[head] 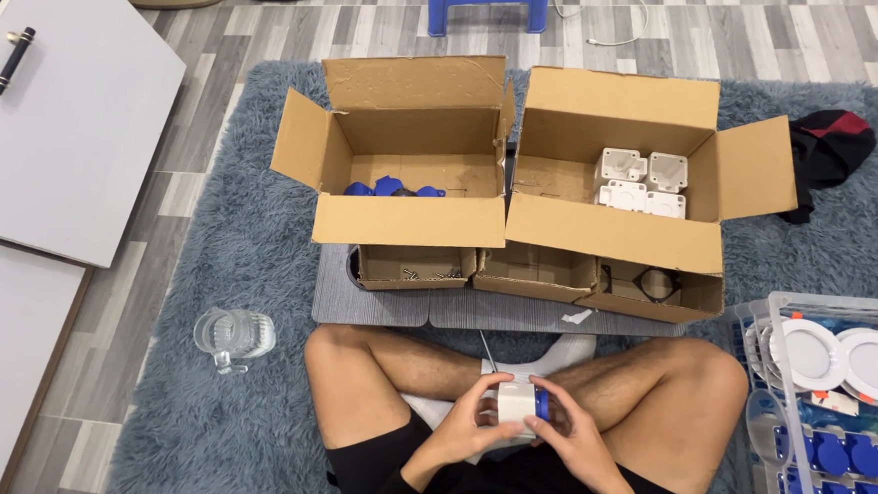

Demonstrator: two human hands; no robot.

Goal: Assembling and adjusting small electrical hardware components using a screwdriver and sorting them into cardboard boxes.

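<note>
**Both hands on a small white-and-blue part, held over the lap**

Your left hand [472, 419] and right hand [571, 436] meet just above your crossed legs, fingers of both curled closed around a small white part with a blue end [519, 406]. It sits between the two palms, blue end toward the right hand. Keep the left grip steady as the anchor and let the right fingertips do any turning or pressing at the blue end; hold the piece square so it doesn't cock. A thin rod-like tool [488, 352] lies by your knee, touching nothing you hold.

To your left on the grey rug [199, 435] stands a clear glass jug [233, 337], near your knee, so watch the elbow. To your right, a clear plastic crate [830, 428] holds round white discs [844, 360] and blue parts.

Ahead, three small open cartons [538, 272] sit on a grey mat. Behind them, two big cardboard boxes: the left box [405, 220] holds blue pieces [390, 187], the right box [610, 231] holds white housings [641, 180]. A blue stool [488, 1] stands farthest off.
</note>
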